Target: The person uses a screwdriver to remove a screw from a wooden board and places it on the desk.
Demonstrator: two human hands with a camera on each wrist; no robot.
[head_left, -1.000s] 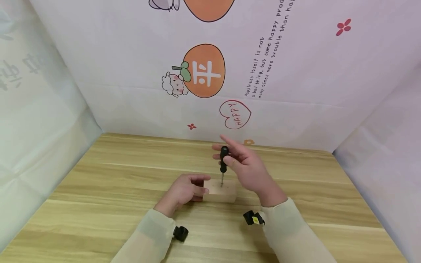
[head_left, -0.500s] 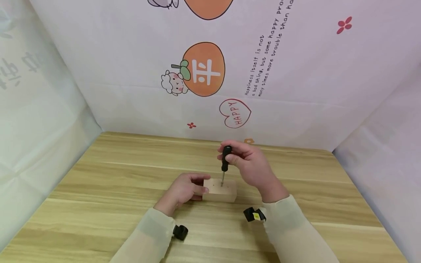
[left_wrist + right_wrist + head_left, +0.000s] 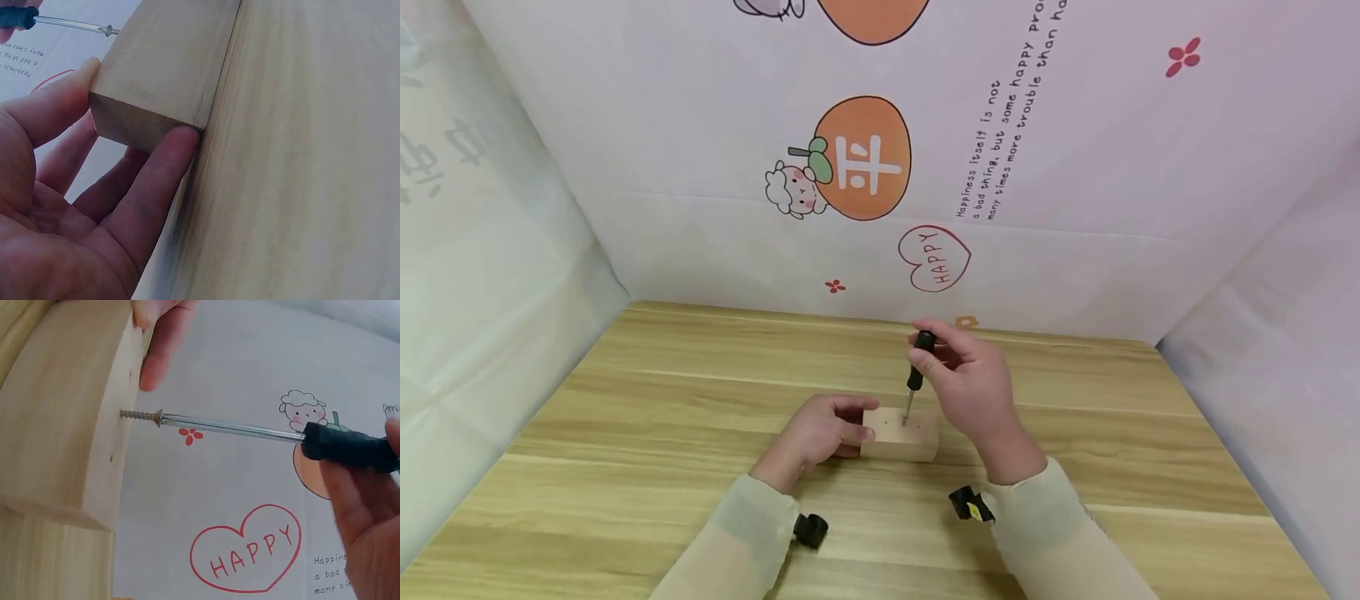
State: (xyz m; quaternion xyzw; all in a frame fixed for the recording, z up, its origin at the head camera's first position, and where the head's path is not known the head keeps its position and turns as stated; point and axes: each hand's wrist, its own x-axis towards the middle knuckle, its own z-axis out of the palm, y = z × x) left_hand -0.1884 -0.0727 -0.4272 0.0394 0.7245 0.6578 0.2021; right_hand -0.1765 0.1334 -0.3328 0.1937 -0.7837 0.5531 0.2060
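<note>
A pale wooden block (image 3: 898, 450) lies on the table, small holes showing in its top face. My left hand (image 3: 820, 432) grips the block's left end, thumb and fingers around it, as the left wrist view also shows. In my right hand (image 3: 973, 379) is a screwdriver (image 3: 234, 427) with a black handle and a metal shaft, tilted slightly to the right. Its tip meets the head of a screw (image 3: 140, 415) that stands partly in the block's middle hole, much of its thread exposed. Another hole (image 3: 112, 459) is visible beside the screw.
The wood-grain table (image 3: 662, 400) extends around the block. A white printed cloth (image 3: 700, 208) rises behind the table's back edge, with further cloth at both sides. Black wrist cameras (image 3: 810, 531) hang at both sleeves.
My right hand's fingers, extended a second ago, have curled in around the screwdriver handle. The handle leans further right now. The left hand and block stay in place.
</note>
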